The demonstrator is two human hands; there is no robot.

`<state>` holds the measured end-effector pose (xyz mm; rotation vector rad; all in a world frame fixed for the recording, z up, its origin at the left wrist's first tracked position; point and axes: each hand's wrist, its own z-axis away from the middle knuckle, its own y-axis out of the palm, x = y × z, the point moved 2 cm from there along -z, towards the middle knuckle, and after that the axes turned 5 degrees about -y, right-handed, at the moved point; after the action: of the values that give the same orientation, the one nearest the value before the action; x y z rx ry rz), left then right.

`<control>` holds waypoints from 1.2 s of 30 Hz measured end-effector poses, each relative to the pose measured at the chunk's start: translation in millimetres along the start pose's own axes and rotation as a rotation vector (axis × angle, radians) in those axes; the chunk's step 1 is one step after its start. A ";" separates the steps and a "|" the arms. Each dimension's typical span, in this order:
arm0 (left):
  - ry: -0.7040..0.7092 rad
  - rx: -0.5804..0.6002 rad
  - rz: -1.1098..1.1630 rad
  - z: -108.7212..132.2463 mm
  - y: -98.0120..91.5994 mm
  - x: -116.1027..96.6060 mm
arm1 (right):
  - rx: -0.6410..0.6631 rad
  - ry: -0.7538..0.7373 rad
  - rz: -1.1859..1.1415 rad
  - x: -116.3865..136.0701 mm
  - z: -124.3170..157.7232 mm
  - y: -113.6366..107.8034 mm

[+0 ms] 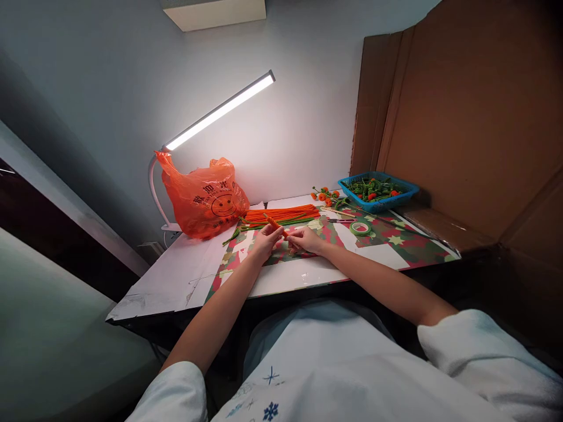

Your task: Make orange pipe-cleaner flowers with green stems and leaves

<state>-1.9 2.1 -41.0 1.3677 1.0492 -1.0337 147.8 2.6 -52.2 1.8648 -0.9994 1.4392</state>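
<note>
My left hand (266, 240) and my right hand (304, 240) are close together over the near part of the table. Between their fingertips they hold a short, slanting orange pipe cleaner piece (275, 224), with its upper end sticking out past my left fingers. Its exact shape is too small to make out. Just beyond my hands lies a bundle of long orange pipe cleaners (285, 214), with several green stems (288, 221) along its near side. To the right of my right hand sits a roll of green tape (360, 228).
An orange plastic bag (204, 202) stands at the back left beside a lit lamp (220, 111). Orange flowers (324, 196) lie at the back, near a blue basket (380, 205) of green and orange pieces. Cardboard (457, 117) walls the right side. A thin rod (396, 224) crosses the patterned mat (411, 249).
</note>
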 end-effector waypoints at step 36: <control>0.013 0.032 0.013 -3.1 -0.1 0.7 | 0.000 -0.024 0.054 -0.1 -0.4 -0.8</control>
<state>-1.7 5.2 -41.6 1.4072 1.0358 -1.0370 148.2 3.3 -52.2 1.8719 -1.0686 1.4508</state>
